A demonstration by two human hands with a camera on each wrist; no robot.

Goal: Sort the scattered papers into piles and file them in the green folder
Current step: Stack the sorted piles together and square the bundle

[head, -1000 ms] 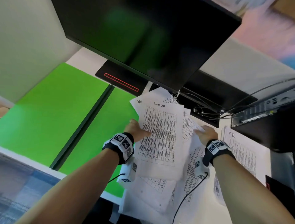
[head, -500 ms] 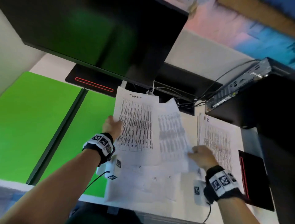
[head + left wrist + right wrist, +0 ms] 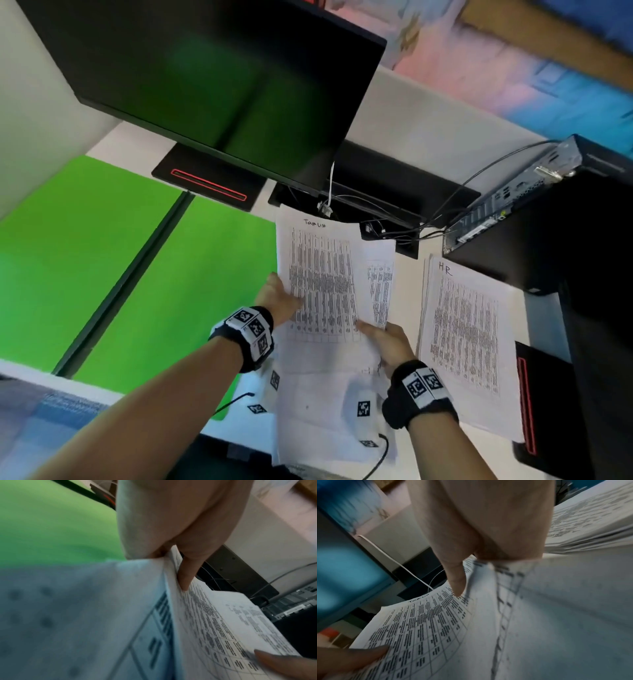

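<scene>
A sheaf of printed table sheets [image 3: 322, 284], headed with a handwritten title, is held up over the desk between both hands. My left hand [image 3: 279, 301] grips its left edge, thumb on the printed face [image 3: 185, 574]. My right hand [image 3: 380, 339] pinches the lower right part, thumb on top [image 3: 457, 582]. More loose sheets [image 3: 325, 404] lie beneath my wrists. A second pile marked "HR" [image 3: 466, 335] lies flat to the right. The green folder [image 3: 113, 260] lies open on the left, both halves bare.
A black monitor [image 3: 212, 85] hangs over the desk's back, its stand base [image 3: 209, 185] behind the folder. Cables [image 3: 394, 226] and a small computer box [image 3: 507, 198] sit at the back right. A black device with a red stripe [image 3: 534, 397] lies beside the HR pile.
The fanned sheets have been drawn together into one sheaf. My right hand moved left and inward onto its lower right corner. The view swung slightly, showing more of the folder.
</scene>
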